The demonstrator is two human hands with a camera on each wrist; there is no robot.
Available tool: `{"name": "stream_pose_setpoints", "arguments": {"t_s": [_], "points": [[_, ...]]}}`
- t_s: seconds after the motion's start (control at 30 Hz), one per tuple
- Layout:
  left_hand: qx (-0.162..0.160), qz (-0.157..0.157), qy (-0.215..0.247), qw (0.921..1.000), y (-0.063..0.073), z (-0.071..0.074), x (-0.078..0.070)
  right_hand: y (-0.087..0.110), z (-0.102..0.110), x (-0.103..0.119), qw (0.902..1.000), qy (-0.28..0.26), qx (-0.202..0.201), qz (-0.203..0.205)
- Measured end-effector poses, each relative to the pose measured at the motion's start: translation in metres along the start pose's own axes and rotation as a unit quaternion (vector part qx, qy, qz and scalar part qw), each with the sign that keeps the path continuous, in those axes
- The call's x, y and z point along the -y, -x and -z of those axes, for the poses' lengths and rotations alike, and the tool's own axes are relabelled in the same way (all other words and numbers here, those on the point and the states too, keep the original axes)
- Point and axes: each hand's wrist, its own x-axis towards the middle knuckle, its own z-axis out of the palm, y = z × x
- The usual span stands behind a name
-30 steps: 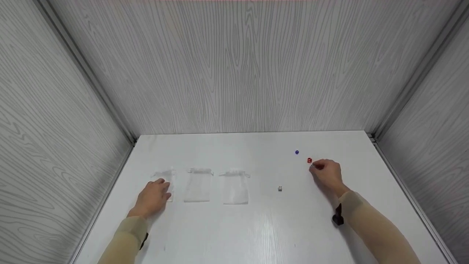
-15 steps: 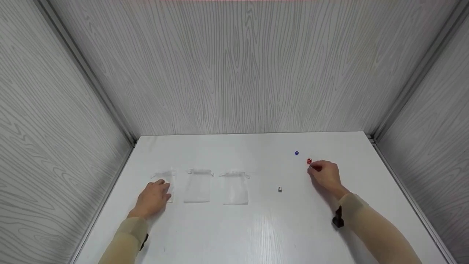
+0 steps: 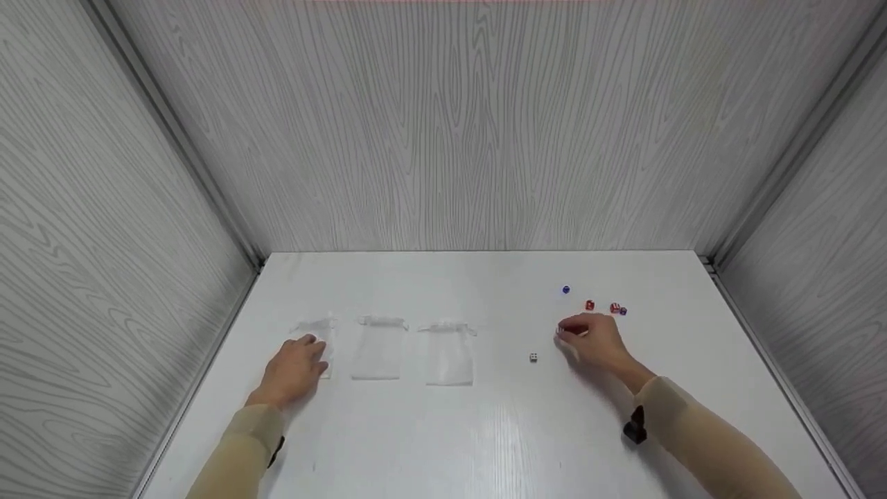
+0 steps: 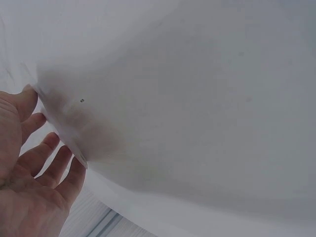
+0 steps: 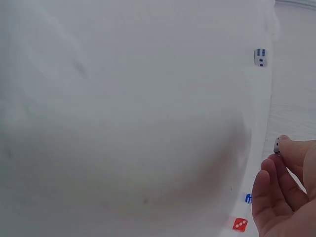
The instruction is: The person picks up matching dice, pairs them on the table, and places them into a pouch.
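Note:
My right hand (image 3: 592, 341) pinches a white die (image 5: 276, 145) with dark pips between thumb and forefinger, over the right part of the table. Just left of it and a little nearer lies another white die (image 3: 533, 357). My left hand (image 3: 291, 369) rests on the leftmost of three sheer white drawstring pouches, its fingers spread loosely and covering much of that pouch (image 3: 317, 326). The middle pouch (image 3: 378, 352) and the right pouch (image 3: 449, 357) lie flat in a row beside it.
Behind the right hand lie a blue die (image 3: 566, 290) and a red die (image 3: 590, 305). Farther right sit a second red die (image 3: 615, 308) and a small blue die (image 3: 623, 311), side by side. Wood-grain panels (image 3: 443, 125) enclose the white table (image 3: 416, 443) at the back and sides.
My right hand has moved left and slightly nearer with the white die, uncovering a red and a blue die on the right. The left hand stays on its pouch.

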Motion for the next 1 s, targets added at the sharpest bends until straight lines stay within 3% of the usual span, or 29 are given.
{"name": "stream_pose_setpoints", "arguments": {"t_s": [0.3,0.53,1.0], "points": [[-0.003,-0.006,-0.003,1.0000,-0.005,0.004,-0.004,0.013,-0.012,0.015,0.9985,0.001,0.047,0.028],[-0.003,0.001,-0.004,1.0000,-0.001,0.002,-0.003,0.016,-0.022,0.016,0.9959,0.013,0.084,0.030],[-0.004,0.006,-0.002,1.0000,0.001,-0.003,-0.001,0.020,-0.028,0.014,0.9936,0.039,0.084,0.064]]}}
